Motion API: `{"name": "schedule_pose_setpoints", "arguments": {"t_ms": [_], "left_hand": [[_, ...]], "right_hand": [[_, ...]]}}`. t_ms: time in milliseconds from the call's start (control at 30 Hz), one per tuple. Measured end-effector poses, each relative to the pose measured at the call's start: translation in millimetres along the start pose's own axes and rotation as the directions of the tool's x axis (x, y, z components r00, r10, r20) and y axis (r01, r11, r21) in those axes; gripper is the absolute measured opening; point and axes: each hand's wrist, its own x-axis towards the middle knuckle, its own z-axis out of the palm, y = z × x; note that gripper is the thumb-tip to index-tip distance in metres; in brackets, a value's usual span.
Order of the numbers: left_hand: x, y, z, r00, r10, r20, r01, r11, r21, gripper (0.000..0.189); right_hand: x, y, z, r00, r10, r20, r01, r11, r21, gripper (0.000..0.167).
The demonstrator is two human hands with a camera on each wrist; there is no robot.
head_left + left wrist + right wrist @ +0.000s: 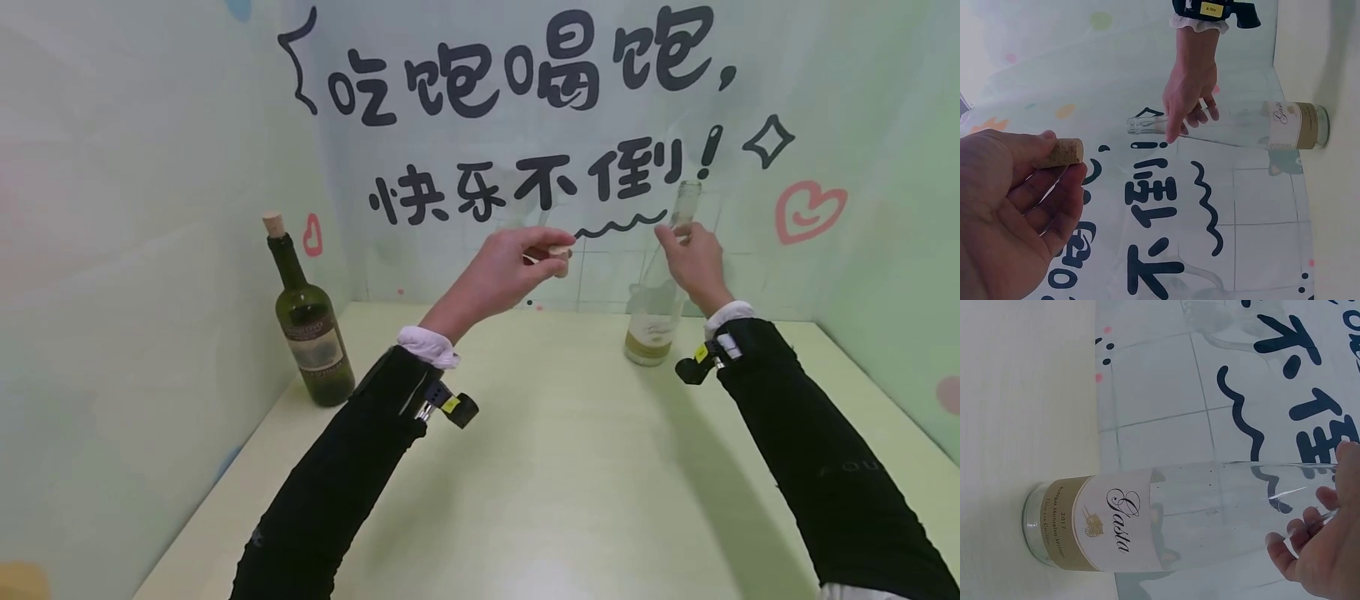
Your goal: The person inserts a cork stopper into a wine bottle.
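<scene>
My left hand (501, 273) is raised above the table and pinches a short tan cork (1069, 153) between thumb and fingers. A clear glass wine bottle (654, 312) stands upright at the back right, with a white and gold label (1116, 522). Around its neck, my right hand (697, 260) holds it loosely, thumb on one side and curled fingers on the other. The bottle's open mouth (1132, 126) shows above this hand, with no cork in it. Some space separates the cork from the bottle.
A dark green wine bottle (313, 342) with a cork (273, 223) in its mouth stands at the table's left edge, by the side wall. Printed sheets with black characters (540, 75) cover the back of the pale table (570, 467).
</scene>
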Motion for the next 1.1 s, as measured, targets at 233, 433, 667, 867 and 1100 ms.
{"name": "schedule_pose_setpoints", "arguments": {"t_ms": [233, 433, 667, 867, 1100], "left_hand": [[-0.1, 3.8, 0.0, 0.999, 0.009, -0.040, -0.010, 1.000, -0.029, 0.037], [-0.9, 3.7, -0.6, 0.999, 0.018, -0.048, -0.019, 0.999, -0.036, 0.036], [-2.0, 5.1, -2.2, 0.998, 0.025, -0.052, -0.026, 0.999, -0.021, 0.035], [-3.8, 7.7, -5.2, 0.998, 0.035, -0.049, -0.036, 0.999, -0.021, 0.037], [-7.8, 10.9, -11.3, 0.998, 0.027, -0.062, -0.030, 0.999, -0.043, 0.035]], "right_hand": [[-8.0, -6.5, 3.2, 0.999, -0.006, 0.045, 0.003, 0.998, 0.068, 0.075], [-17.9, -14.0, 9.5, 0.996, -0.041, 0.077, 0.031, 0.991, 0.131, 0.063], [-31.4, -20.9, 21.9, 0.989, -0.085, 0.119, 0.053, 0.966, 0.252, 0.055], [-44.3, -27.5, 31.5, 0.985, -0.119, 0.126, 0.073, 0.946, 0.317, 0.047], [-55.9, -35.9, 39.2, 0.974, -0.159, 0.159, 0.093, 0.929, 0.357, 0.043]]}}
